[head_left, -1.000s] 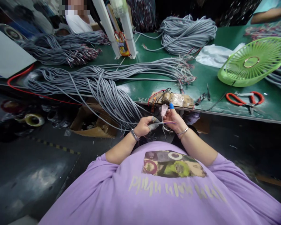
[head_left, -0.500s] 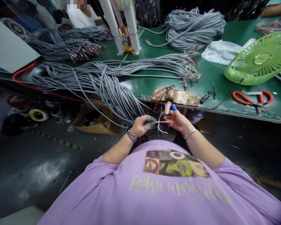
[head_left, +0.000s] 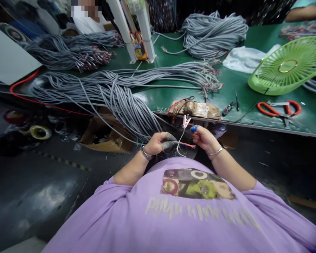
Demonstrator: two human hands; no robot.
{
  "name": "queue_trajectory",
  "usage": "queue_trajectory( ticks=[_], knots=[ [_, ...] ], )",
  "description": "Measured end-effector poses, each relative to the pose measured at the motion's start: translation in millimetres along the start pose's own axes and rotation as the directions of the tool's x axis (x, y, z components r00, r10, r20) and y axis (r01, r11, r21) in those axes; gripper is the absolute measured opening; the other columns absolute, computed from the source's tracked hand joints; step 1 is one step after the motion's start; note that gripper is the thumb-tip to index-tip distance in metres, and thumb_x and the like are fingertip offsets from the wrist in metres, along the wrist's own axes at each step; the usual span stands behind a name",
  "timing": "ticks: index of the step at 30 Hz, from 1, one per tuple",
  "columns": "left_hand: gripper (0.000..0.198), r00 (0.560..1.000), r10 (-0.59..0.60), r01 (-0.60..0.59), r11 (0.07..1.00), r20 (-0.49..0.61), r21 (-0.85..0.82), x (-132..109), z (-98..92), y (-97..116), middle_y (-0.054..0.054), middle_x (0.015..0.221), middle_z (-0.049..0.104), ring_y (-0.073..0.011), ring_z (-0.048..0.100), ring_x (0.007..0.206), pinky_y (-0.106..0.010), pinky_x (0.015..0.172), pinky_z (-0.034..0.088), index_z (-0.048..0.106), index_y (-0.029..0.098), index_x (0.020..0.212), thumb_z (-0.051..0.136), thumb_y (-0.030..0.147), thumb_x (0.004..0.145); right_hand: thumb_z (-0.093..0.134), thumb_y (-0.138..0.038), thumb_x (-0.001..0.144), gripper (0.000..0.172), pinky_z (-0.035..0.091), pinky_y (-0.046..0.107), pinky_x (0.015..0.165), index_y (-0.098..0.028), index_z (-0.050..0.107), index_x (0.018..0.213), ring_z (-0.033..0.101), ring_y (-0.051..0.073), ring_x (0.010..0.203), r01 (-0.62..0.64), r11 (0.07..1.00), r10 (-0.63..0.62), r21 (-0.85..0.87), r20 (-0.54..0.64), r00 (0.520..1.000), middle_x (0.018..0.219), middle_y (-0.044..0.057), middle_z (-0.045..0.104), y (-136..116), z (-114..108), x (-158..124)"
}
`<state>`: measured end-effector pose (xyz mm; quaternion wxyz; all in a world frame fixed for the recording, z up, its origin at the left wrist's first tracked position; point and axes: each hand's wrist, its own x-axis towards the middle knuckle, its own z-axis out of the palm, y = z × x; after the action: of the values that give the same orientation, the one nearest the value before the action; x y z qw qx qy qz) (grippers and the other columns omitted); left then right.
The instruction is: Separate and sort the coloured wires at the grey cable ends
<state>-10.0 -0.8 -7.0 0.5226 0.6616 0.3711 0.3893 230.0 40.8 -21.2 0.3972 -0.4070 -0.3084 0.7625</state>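
My left hand [head_left: 160, 143], with grey covers on thumb and forefinger, pinches a grey cable [head_left: 142, 143] close to its stripped end. Thin red and blue wires [head_left: 186, 144] stick out to the right past the fingertips. A pale strand [head_left: 181, 137] runs from a pink clip [head_left: 185, 121] down across the cable end. My right hand [head_left: 202, 138], wearing a blue finger cover [head_left: 193, 129], is just right of the wire tips and apart from the clip. Its fingers are curled together; whether anything is in them is hidden.
A large grey cable bundle [head_left: 126, 102] hangs over the bench edge. A cardboard piece [head_left: 206, 110], small cutters [head_left: 227, 109], red-handled scissors [head_left: 272, 109] and a green fan [head_left: 287, 66] lie along the green bench [head_left: 158, 100]. An open box [head_left: 107, 142] stands below.
My right hand has come away from the pink clip and the wire ends, moving slightly right. The clip and the coloured wires show more fully. My left hand keeps its hold on the cable.
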Motion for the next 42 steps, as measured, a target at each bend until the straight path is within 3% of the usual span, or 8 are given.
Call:
queue_trajectory(
  ticks=[4,6,10,15,20,26,34,42],
  knots=[
    [0.025,1.000,0.023,-0.022,0.999,-0.011,0.036,-1,-1.4,-1,-0.006,0.076,0.070,-0.0121,0.063,0.066,-0.023,0.064,0.053,0.073,0.012,0.087,0.076,0.035,0.077,0.078,-0.052,0.064,0.042,0.029,0.019,0.037,-0.017,0.055,0.063,0.032,0.004,0.040,-0.079,0.981,0.126,-0.178,0.268,0.955,0.048,-0.006,0.044,0,7,-11],
    [0.025,0.999,0.034,-0.036,0.997,0.020,0.061,0,0.2,-2,-0.006,0.077,0.071,-0.0124,0.064,0.068,-0.023,0.066,0.053,0.073,0.012,0.088,0.077,0.034,0.076,0.083,-0.050,0.060,0.043,0.030,0.019,0.038,-0.015,0.058,0.066,0.035,0.004,0.041,-0.054,0.973,0.121,-0.223,0.301,0.946,0.048,-0.006,0.045,1,17,-17],
    [0.026,1.000,0.020,-0.021,1.000,0.020,0.019,1,1.3,-1,-0.007,0.077,0.072,-0.0126,0.064,0.068,-0.023,0.066,0.054,0.074,0.012,0.087,0.078,0.035,0.075,0.088,-0.035,0.054,0.039,0.025,0.016,0.039,-0.016,0.056,0.066,0.033,0.003,0.042,-0.004,0.989,0.030,-0.144,0.177,0.984,0.048,-0.008,0.046,1,25,-13],
    [0.032,0.986,0.031,-0.052,0.991,-0.162,-0.125,1,-6.1,1,-0.005,0.075,0.071,-0.0117,0.064,0.064,-0.022,0.062,0.054,0.074,0.012,0.086,0.082,0.039,0.071,0.078,-0.039,0.070,0.037,0.023,0.017,0.037,-0.020,0.047,0.067,0.027,0.003,0.039,0.031,0.995,-0.019,0.094,-0.135,0.991,0.047,-0.009,0.042,-4,7,10],
    [0.031,0.944,0.106,-0.135,0.988,-0.312,-0.072,18,-4.2,-2,-0.004,0.078,0.072,-0.0111,0.065,0.068,-0.023,0.067,0.055,0.074,0.014,0.088,0.082,0.038,0.071,0.063,-0.063,0.081,0.045,0.038,0.022,0.045,-0.020,0.052,0.074,0.046,0.008,0.047,-0.067,0.997,0.064,0.038,0.075,0.995,0.066,0.000,0.063,-7,14,20],
    [0.033,0.951,0.119,-0.127,0.992,-0.286,-0.009,38,7.7,-14,-0.004,0.081,0.072,-0.0111,0.064,0.070,-0.024,0.070,0.054,0.072,0.013,0.090,0.078,0.040,0.074,0.067,-0.076,0.067,0.060,0.031,0.020,0.042,-0.018,0.055,0.062,0.039,0.006,0.043,0.284,0.950,-0.290,-0.133,-0.030,0.956,0.046,-0.005,0.046,1,25,29],
    [0.032,0.969,0.120,-0.120,0.993,-0.215,0.010,44,14.2,-25,-0.003,0.078,0.070,-0.0112,0.062,0.070,-0.025,0.070,0.052,0.070,0.012,0.087,0.076,0.041,0.076,0.070,-0.067,0.074,0.051,0.036,0.017,0.036,-0.017,0.057,0.068,0.046,0.005,0.039,0.069,0.977,-0.053,0.201,-0.085,0.995,0.054,-0.002,0.060,-6,40,32],
    [0.033,0.976,0.108,-0.106,0.994,-0.190,0.020,48,16.1,-28,-0.002,0.074,0.068,-0.0107,0.059,0.067,-0.025,0.068,0.050,0.069,0.012,0.084,0.077,0.042,0.074,0.074,-0.058,0.076,0.043,0.038,0.016,0.034,-0.017,0.059,0.070,0.049,0.005,0.039,0.118,0.964,-0.102,0.240,-0.076,0.992,0.056,-0.001,0.062,-1,38,35]
  ],
)
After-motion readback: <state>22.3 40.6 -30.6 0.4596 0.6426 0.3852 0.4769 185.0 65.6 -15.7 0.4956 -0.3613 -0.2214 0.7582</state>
